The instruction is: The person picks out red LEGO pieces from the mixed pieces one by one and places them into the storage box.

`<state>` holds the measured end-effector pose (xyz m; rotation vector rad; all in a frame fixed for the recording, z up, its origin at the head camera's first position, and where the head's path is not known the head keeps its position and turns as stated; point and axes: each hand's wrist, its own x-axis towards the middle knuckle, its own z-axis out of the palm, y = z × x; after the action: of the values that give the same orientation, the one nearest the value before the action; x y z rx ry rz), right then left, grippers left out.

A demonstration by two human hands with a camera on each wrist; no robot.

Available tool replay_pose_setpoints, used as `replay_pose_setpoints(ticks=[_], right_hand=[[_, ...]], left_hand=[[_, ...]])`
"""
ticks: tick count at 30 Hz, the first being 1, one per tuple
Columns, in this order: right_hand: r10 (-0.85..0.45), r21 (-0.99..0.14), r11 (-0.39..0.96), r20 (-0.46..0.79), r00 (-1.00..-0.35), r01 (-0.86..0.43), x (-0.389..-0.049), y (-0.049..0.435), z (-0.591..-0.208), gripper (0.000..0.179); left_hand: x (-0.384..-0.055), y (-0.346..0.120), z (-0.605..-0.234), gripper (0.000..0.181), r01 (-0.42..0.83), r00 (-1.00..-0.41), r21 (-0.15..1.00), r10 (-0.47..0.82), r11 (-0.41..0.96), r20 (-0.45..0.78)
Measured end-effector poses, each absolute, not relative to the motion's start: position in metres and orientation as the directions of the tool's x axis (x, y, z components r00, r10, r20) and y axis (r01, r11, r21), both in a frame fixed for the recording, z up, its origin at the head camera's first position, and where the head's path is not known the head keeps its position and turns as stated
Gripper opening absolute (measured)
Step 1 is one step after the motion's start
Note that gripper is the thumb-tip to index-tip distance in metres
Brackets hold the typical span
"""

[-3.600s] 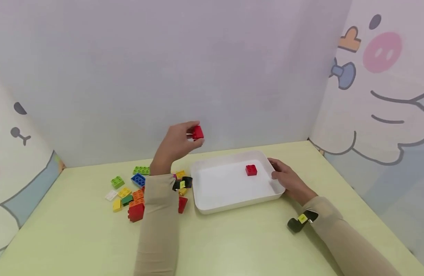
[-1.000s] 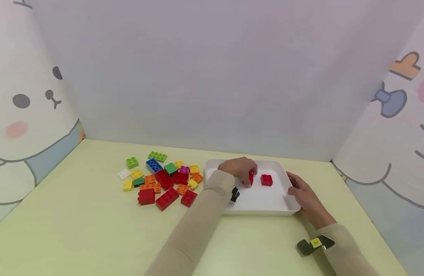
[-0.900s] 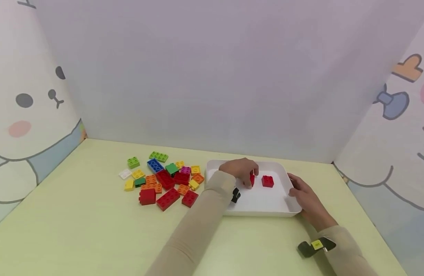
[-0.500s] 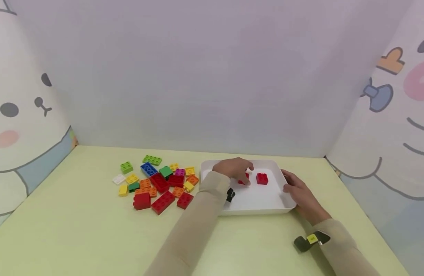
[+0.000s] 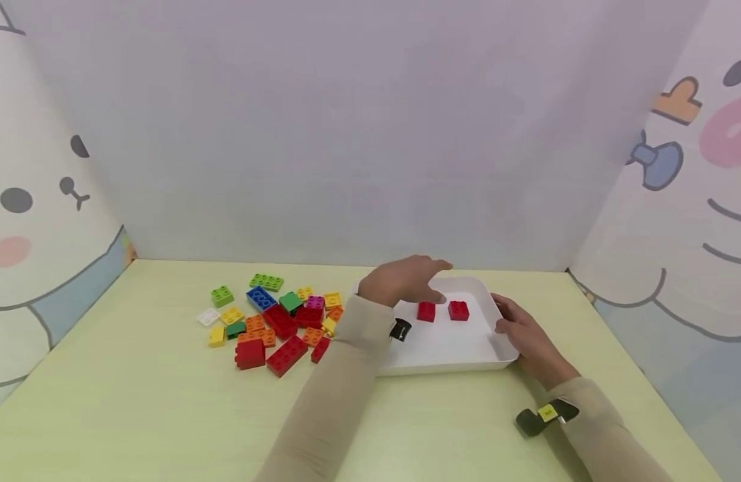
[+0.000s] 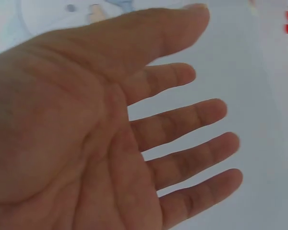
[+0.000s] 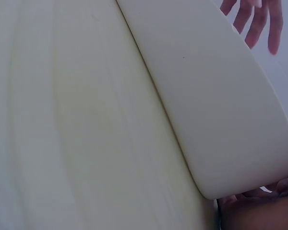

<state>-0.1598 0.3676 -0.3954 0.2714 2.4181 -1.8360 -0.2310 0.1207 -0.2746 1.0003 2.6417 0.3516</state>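
Observation:
My left hand hovers over the left part of a white tray, holding nothing. In the left wrist view the left hand shows its palm, with fingers spread and fairly straight. Two red toy bricks lie apart inside the tray: one red brick just below my left fingertips, another red brick to its right. My right hand grips the tray's right edge, thumb over the rim and fingers on the outside. In the right wrist view the tray's outer wall covers part of that hand.
Left of the tray lies a loose pile of toy bricks, among them a blue brick, a long red brick and a lime green brick. A pale wall rises behind the table.
My left hand has brought a red brick into the tray, let it go beside the other one, and lifted up and slightly left. My right hand keeps its hold on the tray.

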Motion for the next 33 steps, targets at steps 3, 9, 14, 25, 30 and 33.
replay_pose_setpoints(ticks=[3,9,14,25,30,33], right_hand=[[0.078,-0.944,0.261,-0.188,-0.979,0.202,-0.160,0.370,-0.397,0.070],[0.073,-0.943,0.258,-0.198,-0.977,0.211,-0.160,0.377,-0.398,0.069],[0.076,-0.934,0.284,-0.204,-0.976,0.217,-0.162,0.383,-0.400,0.069],[0.087,-0.931,0.307,-0.181,-0.980,0.199,-0.162,0.391,-0.402,0.070],[0.096,-0.926,0.315,-0.186,-0.978,0.207,-0.163,0.392,-0.401,0.070],[0.094,-0.924,0.318,-0.193,-0.977,0.213,-0.163,0.392,-0.401,0.070]], left_hand=[[-0.215,0.107,-0.255,0.068,0.624,-0.704,0.332,0.693,0.708,-0.156],[-0.184,0.064,-0.226,0.068,0.626,-0.703,0.378,0.703,0.682,-0.106],[-0.175,0.023,-0.219,0.067,0.607,-0.720,0.403,0.689,0.685,-0.085],[-0.192,-0.059,-0.237,0.065,0.441,-0.845,0.321,0.508,0.839,-0.168],[-0.197,-0.080,-0.258,0.061,0.430,-0.848,0.277,0.490,0.860,-0.204],[-0.199,-0.086,-0.268,0.058,0.455,-0.830,0.274,0.515,0.847,-0.214]])
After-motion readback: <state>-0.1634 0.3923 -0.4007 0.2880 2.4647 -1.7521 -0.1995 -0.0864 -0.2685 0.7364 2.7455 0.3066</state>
